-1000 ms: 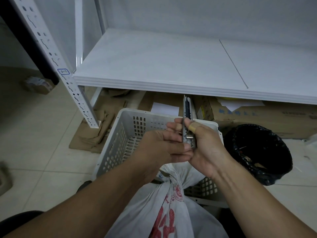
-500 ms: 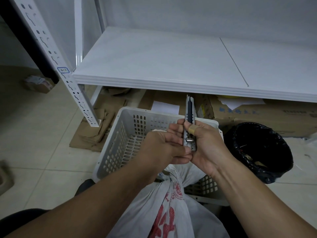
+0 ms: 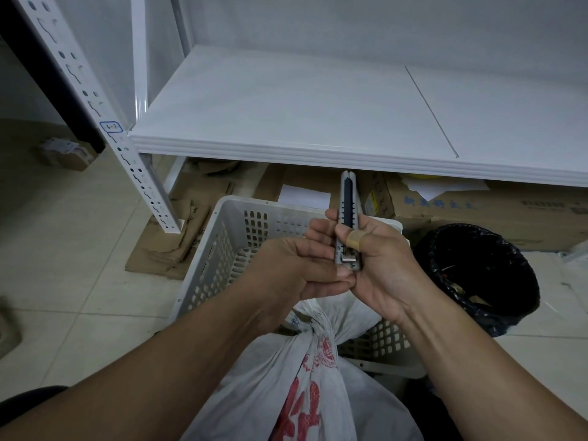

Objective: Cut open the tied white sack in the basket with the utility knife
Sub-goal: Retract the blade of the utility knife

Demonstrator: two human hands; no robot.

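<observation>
The grey utility knife (image 3: 347, 203) stands upright above the basket, its tip pointing at the shelf edge; no blade shows. My right hand (image 3: 378, 262) grips its lower half, thumb with a tan plaster on the slider track. My left hand (image 3: 302, 268) curls against the knife's bottom end, fingertips touching it. Below both hands the white sack (image 3: 305, 377), printed in red and tied at the neck, leans in the white perforated basket (image 3: 229, 246).
A white shelf board (image 3: 318, 109) runs across above the basket, with a perforated white upright (image 3: 95, 106) at left. Cardboard boxes (image 3: 477, 208) lie under the shelf. A bin with a black liner (image 3: 477, 275) stands at right on the tiled floor.
Both hands with the knife have stayed almost in place above the basket; the knife has shifted slightly, and the view has dipped a little.
</observation>
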